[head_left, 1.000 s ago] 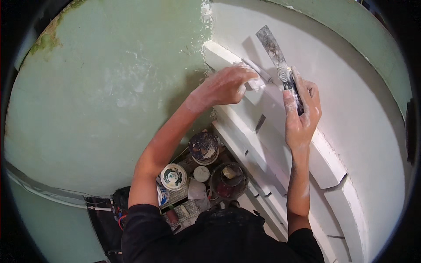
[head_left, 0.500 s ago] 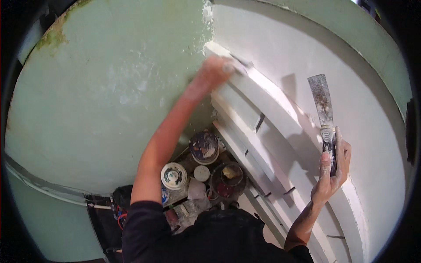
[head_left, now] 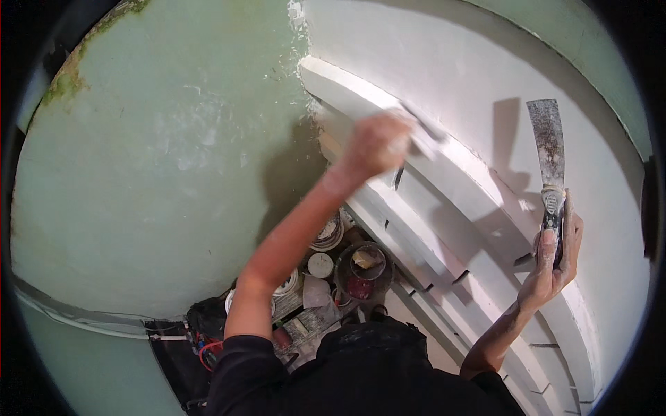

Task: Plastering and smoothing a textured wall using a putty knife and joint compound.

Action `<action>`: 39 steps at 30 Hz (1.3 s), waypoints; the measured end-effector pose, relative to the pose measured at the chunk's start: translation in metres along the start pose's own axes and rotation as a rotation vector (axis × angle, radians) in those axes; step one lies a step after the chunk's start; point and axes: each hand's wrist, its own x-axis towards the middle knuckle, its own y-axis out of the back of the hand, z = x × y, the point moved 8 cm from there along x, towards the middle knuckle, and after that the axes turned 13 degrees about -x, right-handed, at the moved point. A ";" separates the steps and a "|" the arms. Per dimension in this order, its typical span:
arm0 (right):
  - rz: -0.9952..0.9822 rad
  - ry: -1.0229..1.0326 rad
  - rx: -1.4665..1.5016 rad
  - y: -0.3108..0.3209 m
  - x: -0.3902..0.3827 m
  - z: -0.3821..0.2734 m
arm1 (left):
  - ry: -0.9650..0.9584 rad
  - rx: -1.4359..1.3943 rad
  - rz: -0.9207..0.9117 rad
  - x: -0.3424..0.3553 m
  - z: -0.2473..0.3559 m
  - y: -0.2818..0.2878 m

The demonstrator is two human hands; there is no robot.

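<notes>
My left hand (head_left: 378, 144) is closed, blurred by motion, at the top curved white ledge (head_left: 354, 90). From its fingers juts a pale flat tool (head_left: 424, 142), lying along the ledge's upper edge; the blur hides its exact kind. Over to the right, my right hand (head_left: 558, 260) wraps round the dark handle of a putty knife (head_left: 548, 142). Its worn, stained metal blade points up, away from me, and casts a shadow on the white wall (head_left: 458, 69). The knife's blade is held apart from the ledges.
Several curved ledges (head_left: 416, 229) step down the white wall. A pale green wall (head_left: 173, 173) rises on the left. Below stand a dark bucket (head_left: 385, 277), a white-lidded tub (head_left: 320, 265) and other containers on a cluttered platform. A black bag with cables (head_left: 201, 333) lies lower left.
My left hand has slid rightward along the top ledge with the pale tool, away from the corner. The right hand and putty knife sit slightly further right; the whole view has shifted a little.
</notes>
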 end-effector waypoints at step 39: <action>0.009 0.036 -0.026 0.012 -0.012 0.003 | 0.995 -0.300 0.982 -0.120 -0.037 -0.022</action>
